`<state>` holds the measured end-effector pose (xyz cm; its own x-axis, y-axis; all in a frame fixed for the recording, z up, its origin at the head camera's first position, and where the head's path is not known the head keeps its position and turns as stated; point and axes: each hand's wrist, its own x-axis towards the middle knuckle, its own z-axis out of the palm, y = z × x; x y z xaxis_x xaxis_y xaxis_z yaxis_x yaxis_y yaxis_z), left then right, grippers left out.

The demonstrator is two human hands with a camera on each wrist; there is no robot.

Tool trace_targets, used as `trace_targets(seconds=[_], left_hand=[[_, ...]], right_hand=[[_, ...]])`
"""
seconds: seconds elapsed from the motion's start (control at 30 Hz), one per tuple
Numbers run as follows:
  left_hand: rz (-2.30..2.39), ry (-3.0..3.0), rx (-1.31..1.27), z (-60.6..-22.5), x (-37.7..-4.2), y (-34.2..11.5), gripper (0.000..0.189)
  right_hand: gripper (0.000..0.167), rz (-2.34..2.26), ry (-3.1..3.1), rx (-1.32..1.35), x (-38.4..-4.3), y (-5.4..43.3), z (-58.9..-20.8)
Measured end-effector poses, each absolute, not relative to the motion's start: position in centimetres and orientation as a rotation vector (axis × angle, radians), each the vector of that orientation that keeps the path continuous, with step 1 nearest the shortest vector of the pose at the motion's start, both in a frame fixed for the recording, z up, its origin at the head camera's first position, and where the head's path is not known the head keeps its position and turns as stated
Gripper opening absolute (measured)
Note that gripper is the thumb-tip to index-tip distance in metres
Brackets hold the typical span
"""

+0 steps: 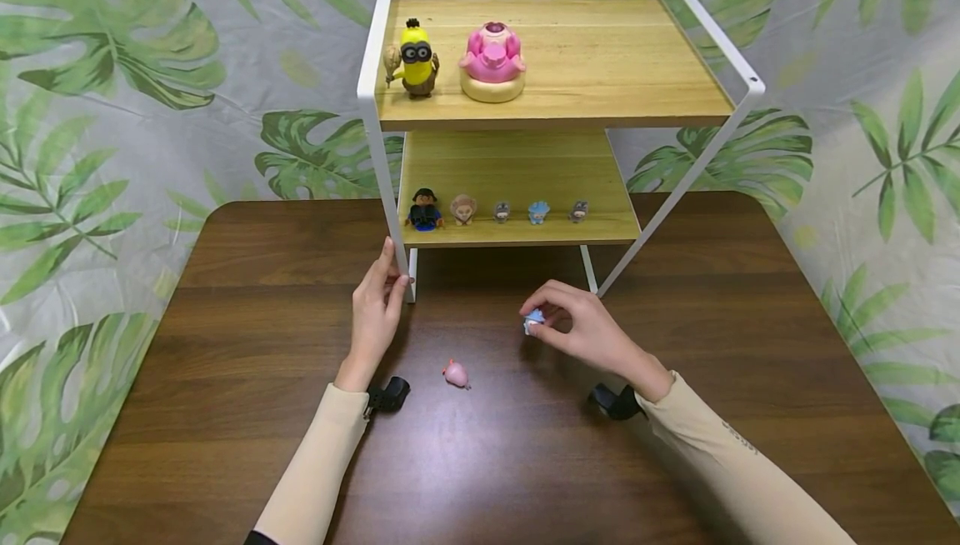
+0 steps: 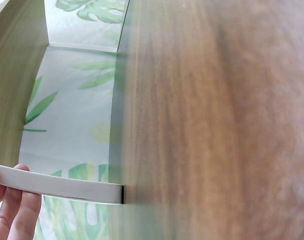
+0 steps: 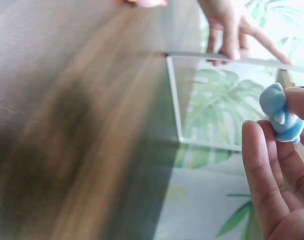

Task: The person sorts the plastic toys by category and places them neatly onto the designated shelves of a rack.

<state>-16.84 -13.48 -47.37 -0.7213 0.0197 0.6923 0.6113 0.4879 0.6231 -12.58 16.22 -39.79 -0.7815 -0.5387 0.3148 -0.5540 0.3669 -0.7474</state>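
In the head view my right hand (image 1: 588, 327) pinches a small light-blue toy figure (image 1: 533, 322) between thumb and fingers, over the table in front of the shelf. The right wrist view shows the same blue figure (image 3: 282, 114) tilted, thumb on one side and fingers on the other. My left hand (image 1: 375, 303) holds the white front leg (image 2: 66, 188) of the shelf, with fingers behind it and the thumb partly out of frame. A small pink toy (image 1: 456, 374) with orange-red bits lies on the table between my arms.
The two-tier wooden shelf (image 1: 570, 62) stands at the table's back. On top are a yellow minion figure (image 1: 417, 57) and a pink figure (image 1: 492, 62) on a cream base. Along the lower board stand a dark-haired figure (image 1: 424, 210) and several small figures, one blue (image 1: 538, 212).
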Motion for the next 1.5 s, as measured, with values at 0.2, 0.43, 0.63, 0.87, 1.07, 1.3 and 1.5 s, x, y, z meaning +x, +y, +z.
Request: trace_targets(seconds=[0.2, 0.43, 0.63, 0.87, 1.07, 1.3, 1.5], left_hand=[[-1.218, -2.113, -0.519, -47.4, -16.9, -13.5, 0.088], [-1.225, -2.121, -0.519, -47.3, -16.9, -13.5, 0.087], [-1.233, -2.131, -0.516, -47.3, -16.8, -13.5, 0.088], [-1.221, -2.121, -0.523, -47.3, -16.9, -13.5, 0.089], [-1.227, -2.126, -0.518, -47.4, -16.9, -13.5, 0.089], [-1.224, -2.122, -0.521, -47.4, -16.9, -13.5, 0.089], [-1.224, -2.118, -0.520, -47.4, -16.9, -13.5, 0.089]], right_hand=[[0.023, 1.410, -2.507, 1.039, -12.5, 16.3, -37.5], [0.029, 1.398, -2.392, 1.066, -13.1, 16.9, -36.0], [0.034, 1.351, -2.305, 1.115, -13.4, 16.9, -33.7], [0.036, 1.339, -2.217, 1.175, -13.9, 16.8, -30.9], [0.033, 1.349, -2.181, 1.195, -14.4, 16.6, -28.7], [0.035, 1.351, -2.138, 1.156, -14.6, 16.3, -26.4], [0.029, 1.375, -2.098, 1.124, -15.0, 16.1, -24.7]])
